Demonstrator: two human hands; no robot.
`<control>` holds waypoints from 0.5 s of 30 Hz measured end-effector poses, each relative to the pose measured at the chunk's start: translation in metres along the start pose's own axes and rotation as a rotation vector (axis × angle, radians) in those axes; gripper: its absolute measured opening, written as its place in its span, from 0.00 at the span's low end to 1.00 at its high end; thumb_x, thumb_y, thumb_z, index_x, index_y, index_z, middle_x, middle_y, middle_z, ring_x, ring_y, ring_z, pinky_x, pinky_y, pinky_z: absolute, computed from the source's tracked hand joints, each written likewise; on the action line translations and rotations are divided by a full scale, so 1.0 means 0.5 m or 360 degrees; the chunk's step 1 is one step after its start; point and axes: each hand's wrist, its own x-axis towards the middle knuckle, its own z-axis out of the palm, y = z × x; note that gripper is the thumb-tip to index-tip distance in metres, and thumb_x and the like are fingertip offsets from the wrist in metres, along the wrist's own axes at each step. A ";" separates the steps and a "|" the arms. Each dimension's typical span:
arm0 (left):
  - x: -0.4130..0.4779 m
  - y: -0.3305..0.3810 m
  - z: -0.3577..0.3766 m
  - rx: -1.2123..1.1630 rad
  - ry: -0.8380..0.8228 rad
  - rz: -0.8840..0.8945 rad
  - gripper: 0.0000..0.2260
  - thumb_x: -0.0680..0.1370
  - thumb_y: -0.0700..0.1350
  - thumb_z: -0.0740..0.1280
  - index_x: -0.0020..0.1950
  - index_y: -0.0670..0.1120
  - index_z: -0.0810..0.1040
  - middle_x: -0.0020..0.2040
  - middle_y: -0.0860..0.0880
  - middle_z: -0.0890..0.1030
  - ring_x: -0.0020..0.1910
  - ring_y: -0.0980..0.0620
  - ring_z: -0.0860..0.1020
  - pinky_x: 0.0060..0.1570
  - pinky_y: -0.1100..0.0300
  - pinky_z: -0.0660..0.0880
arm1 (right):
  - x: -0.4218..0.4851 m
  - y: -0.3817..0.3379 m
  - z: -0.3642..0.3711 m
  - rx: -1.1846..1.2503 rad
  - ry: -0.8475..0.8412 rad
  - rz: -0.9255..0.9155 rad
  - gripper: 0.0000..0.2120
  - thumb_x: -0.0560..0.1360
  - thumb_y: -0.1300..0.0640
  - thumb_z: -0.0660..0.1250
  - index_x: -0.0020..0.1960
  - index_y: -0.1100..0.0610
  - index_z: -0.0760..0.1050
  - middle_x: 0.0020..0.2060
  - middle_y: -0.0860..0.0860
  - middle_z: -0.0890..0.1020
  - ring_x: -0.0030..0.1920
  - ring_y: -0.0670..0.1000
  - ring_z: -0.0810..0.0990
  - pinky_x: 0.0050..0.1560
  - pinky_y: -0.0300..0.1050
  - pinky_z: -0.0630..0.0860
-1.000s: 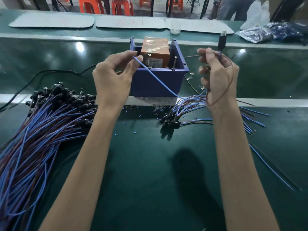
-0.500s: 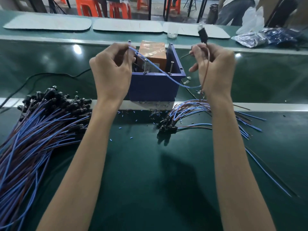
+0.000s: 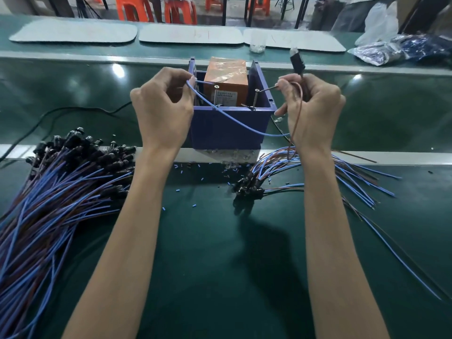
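My left hand (image 3: 161, 111) pinches the end of a blue wire (image 3: 227, 119) at the left wall of a blue open box (image 3: 230, 126). That wire sags across the box front to my right hand (image 3: 315, 111). My right hand grips a brown wire (image 3: 297, 108) and the black connector (image 3: 297, 61) that sticks up above its fingers; the brown wire's bare end points at the box's right wall. Inside the box stands an orange block (image 3: 226, 79) wrapped in tape, with screws upright on the front rim.
A big heap of blue and brown leads with black connectors (image 3: 56, 189) covers the left of the green table. A smaller bundle (image 3: 281, 174) lies under my right wrist. Cut blue insulation bits (image 3: 193, 182) litter the middle. Grey mats (image 3: 190, 35) and plastic bags (image 3: 401, 48) lie beyond.
Both hands rose and moved forward to the box's top edge. The blue wire end went from in front of the box to its left wall, and the brown wire end closed in on the right wall.
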 end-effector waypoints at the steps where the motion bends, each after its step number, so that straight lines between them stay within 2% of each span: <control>1: 0.000 -0.001 0.000 0.0010 0.0001 -0.0001 0.06 0.76 0.45 0.68 0.47 0.44 0.84 0.38 0.60 0.79 0.33 0.70 0.77 0.41 0.71 0.73 | 0.001 0.001 0.000 0.0008 0.0002 0.0005 0.07 0.76 0.57 0.69 0.46 0.61 0.82 0.33 0.51 0.83 0.26 0.39 0.79 0.28 0.30 0.71; 9: -0.002 0.000 0.003 0.0048 -0.0030 -0.0021 0.07 0.76 0.45 0.68 0.47 0.44 0.84 0.39 0.59 0.80 0.33 0.68 0.77 0.46 0.60 0.79 | -0.001 0.003 0.011 0.0035 -0.0025 0.0026 0.07 0.76 0.57 0.69 0.47 0.61 0.83 0.29 0.50 0.80 0.24 0.37 0.77 0.29 0.28 0.69; 15: -0.005 -0.001 0.005 0.0028 -0.0069 -0.0074 0.06 0.75 0.44 0.69 0.48 0.45 0.84 0.40 0.56 0.82 0.36 0.61 0.80 0.46 0.60 0.79 | -0.001 0.007 0.010 0.0057 -0.0012 0.0066 0.06 0.76 0.58 0.69 0.46 0.60 0.83 0.26 0.46 0.78 0.22 0.38 0.77 0.29 0.29 0.69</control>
